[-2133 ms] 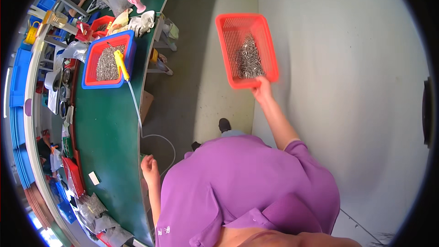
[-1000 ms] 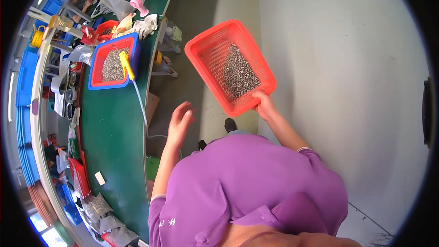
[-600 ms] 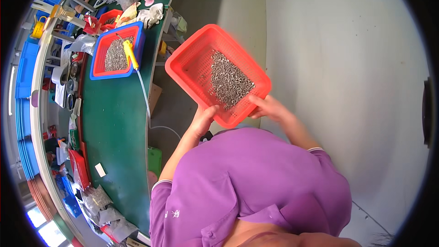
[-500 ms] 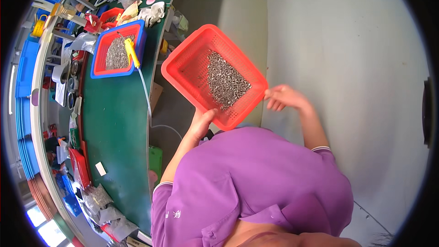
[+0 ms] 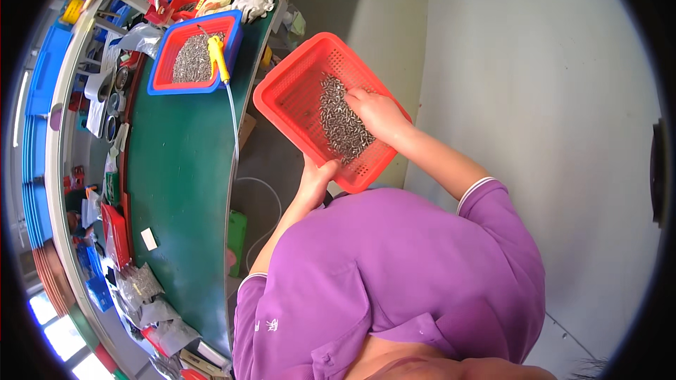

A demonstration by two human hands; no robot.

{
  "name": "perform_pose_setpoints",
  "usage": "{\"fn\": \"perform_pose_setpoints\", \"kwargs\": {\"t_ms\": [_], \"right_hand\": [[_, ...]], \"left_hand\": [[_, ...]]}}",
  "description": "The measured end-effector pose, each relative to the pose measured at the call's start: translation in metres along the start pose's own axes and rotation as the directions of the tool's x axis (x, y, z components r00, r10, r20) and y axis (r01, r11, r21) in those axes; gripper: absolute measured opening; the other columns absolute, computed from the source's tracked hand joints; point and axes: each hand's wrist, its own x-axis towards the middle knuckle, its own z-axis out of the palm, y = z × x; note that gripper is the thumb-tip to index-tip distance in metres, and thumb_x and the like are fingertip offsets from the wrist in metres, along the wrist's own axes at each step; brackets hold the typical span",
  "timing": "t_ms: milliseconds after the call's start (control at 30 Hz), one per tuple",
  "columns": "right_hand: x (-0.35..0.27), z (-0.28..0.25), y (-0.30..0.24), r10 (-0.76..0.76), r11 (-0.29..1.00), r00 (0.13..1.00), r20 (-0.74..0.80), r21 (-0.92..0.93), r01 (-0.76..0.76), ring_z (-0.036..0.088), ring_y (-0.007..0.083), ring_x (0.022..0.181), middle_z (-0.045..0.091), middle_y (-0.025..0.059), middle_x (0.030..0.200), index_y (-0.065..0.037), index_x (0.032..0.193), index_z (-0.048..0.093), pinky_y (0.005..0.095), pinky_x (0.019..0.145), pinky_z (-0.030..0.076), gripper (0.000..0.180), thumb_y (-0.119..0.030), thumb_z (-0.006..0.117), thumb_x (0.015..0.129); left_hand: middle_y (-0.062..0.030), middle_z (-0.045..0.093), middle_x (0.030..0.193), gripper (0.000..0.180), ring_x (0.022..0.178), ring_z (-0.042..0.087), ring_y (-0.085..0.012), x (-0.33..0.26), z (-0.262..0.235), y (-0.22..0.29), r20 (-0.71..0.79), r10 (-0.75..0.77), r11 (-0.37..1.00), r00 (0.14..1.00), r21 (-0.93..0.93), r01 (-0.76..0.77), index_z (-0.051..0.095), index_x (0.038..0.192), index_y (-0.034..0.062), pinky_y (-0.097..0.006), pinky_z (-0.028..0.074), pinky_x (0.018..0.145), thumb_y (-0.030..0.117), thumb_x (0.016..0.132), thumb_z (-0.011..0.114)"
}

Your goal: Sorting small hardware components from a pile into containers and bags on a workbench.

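A red perforated plastic basket is held up, tilted, in front of my body, off the bench edge. Many small, elongated, silvery metal pieces lie heaped inside it. My left hand grips the near left rim, its thumb on top and its fingers hidden under the basket. Reaching over the right rim, my right hand is down in the basket. Its fingers are curled together with their tips among the metal pieces; how many pieces they pinch is hidden.
To the left runs a green-topped workbench. On it a blue tray holds a red basket of similar pieces, and a yellow air gun with a hose rests there. White gloves lie farther back. A pale wall stands on my right.
My right hand has moved from outside the basket's right rim over it and in among the metal pieces. My left hand keeps hold of the basket. The bench has shifted slightly in view.
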Motion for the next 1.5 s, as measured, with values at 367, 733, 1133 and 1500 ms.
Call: {"fn": "perform_pose_setpoints", "kwargs": {"t_ms": [367,733,1133,1500], "right_hand": [[-0.023,-0.011,-0.003,0.187,0.889,0.972,-0.14,0.446,-0.107,0.061,0.0286,0.074,0.062,0.0104,0.084,-0.008,0.089,0.064,0.0384,0.066,0.049,0.015,-0.016,0.067,0.076],[-0.034,-0.008,-0.013,-0.117,0.915,0.992,0.036,0.392,0.094,0.058,0.0292,0.087,0.06,0.0105,0.091,-0.006,0.092,0.061,0.0369,0.077,0.048,0.019,-0.002,0.063,0.073],[-0.02,0.002,-0.016,-0.123,0.954,0.984,0.133,0.29,0.08,0.06,0.0313,0.081,0.058,0.0106,0.079,-0.008,0.087,0.059,0.0404,0.069,0.049,0.014,-0.005,0.062,0.073],[-0.016,0.008,-0.016,-0.231,0.963,0.961,0.152,0.174,0.204,0.059,0.0337,0.085,0.059,0.0136,0.084,-0.007,0.083,0.06,0.043,0.074,0.048,0.015,-0.005,0.061,0.069]], "left_hand": [[-0.0107,0.048,0.111,0.065,0.1,0.049,-0.0202,-0.008,-0.009,-0.004,-0.045,-0.05,0.997,0.998,-0.065,0.047,0.028,0.13,-0.0019,-0.034,0.042,0.086,0.008,0.072,0.056],[-0.0125,0.049,0.117,0.061,0.105,0.049,-0.02,-0.012,-0.006,0.003,-0.049,0.004,0.994,0.999,-0.105,-0.009,0.03,0.129,-0.002,-0.033,0.041,0.09,0.007,0.074,0.055],[-0.0096,0.05,0.106,0.061,0.093,0.052,-0.018,-0.01,-0.006,-0.002,-0.065,-0.051,0.991,0.997,-0.13,0.042,0.03,0.126,-0.0008,-0.031,0.046,0.08,0.005,0.072,0.056],[-0.0116,0.049,0.112,0.061,0.099,0.052,-0.0203,-0.007,-0.006,-0.002,-0.085,-0.03,0.997,0.996,-0.076,0.024,0.027,0.13,-0.0011,-0.034,0.046,0.084,0.006,0.076,0.054]]}}
